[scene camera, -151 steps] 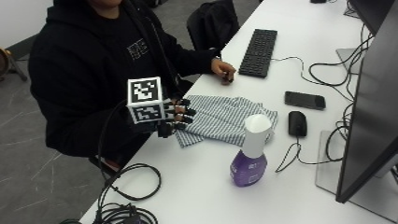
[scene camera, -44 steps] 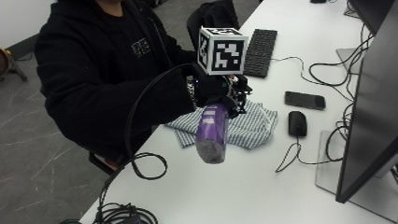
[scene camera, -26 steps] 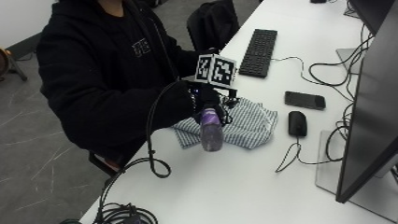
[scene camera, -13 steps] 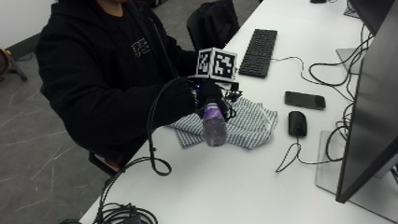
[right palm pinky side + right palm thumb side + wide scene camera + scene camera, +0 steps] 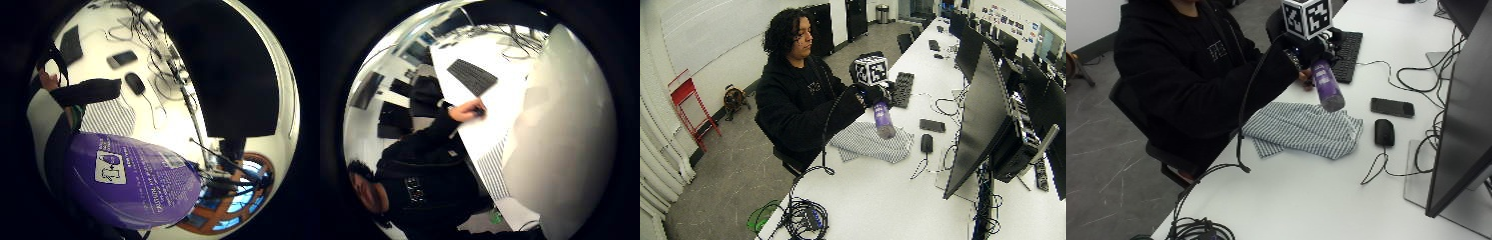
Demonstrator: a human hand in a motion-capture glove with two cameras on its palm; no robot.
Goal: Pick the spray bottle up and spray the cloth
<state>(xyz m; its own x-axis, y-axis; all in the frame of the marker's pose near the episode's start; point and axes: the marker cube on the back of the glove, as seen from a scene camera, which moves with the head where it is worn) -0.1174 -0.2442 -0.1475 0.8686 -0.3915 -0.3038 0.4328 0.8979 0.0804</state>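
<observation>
In the outside view my gloved right hand [image 5: 1313,49] grips the top of the purple spray bottle [image 5: 1326,86]. The bottle hangs tilted in the air, its base lowest, over the far edge of the striped cloth [image 5: 1299,127]. That cloth lies crumpled on the white table [image 5: 1285,200]. The wide outside view shows the same hand [image 5: 873,94], bottle [image 5: 883,120] and cloth [image 5: 869,142]. In the little finger side palm view the bottle's purple body [image 5: 130,180] fills much of the picture, with the cloth [image 5: 107,117] beyond it. The thumb side palm view shows a strip of the cloth [image 5: 495,170].
A black keyboard [image 5: 1349,50] lies beyond the hand, and the bare left hand [image 5: 1304,76] rests beside it. A phone [image 5: 1392,107] and a black mouse [image 5: 1384,132] lie next to the cloth. A monitor [image 5: 1459,125] and cables stand at the table's far side.
The bottle stood on the table beside the cloth 5.8 s ago. Over the last second my hand has carried it from low over the cloth to higher up, toward the keyboard.
</observation>
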